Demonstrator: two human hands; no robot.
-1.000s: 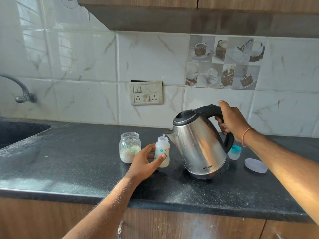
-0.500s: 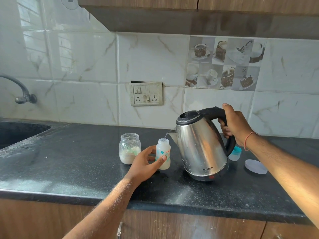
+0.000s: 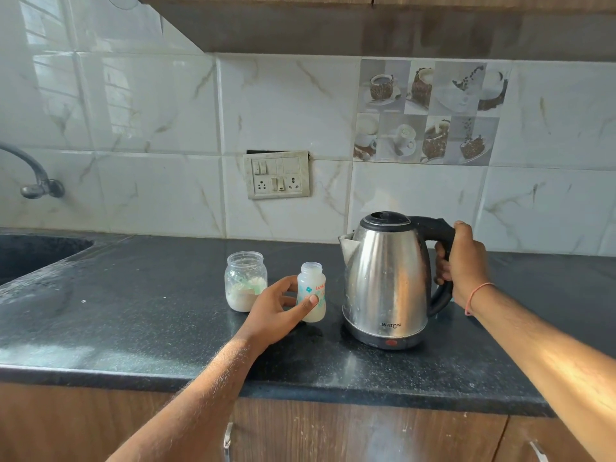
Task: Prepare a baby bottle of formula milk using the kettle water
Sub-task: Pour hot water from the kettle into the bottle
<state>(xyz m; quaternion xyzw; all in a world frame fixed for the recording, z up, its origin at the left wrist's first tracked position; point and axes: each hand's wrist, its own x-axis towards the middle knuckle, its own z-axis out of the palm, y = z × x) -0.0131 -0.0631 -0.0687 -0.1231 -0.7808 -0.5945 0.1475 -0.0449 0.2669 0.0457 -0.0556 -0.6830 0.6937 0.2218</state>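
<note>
A black granite counter (image 3: pixel 133 311) runs under marble-look wall tiles, with a sink at the far left. On it stand an open jar of powder (image 3: pixel 246 281), my baby bottle (image 3: pixel 312 292) and the steel kettle (image 3: pixel 386 281), in a row from left to right.

My left hand (image 3: pixel 283 306) wraps the bottle, thumb across its front. The bottle is upright, open mouth pointing straight up, long axis vertical, cloudy liquid inside. It sits just left of the kettle, apart from it.

My right hand (image 3: pixel 461 265) is curled round the black handle. The kettle looks upright on the counter, spout pointing left toward the bottle.

I judge the pour done. The bottle's cap isn't in view, so it must be found.
</note>
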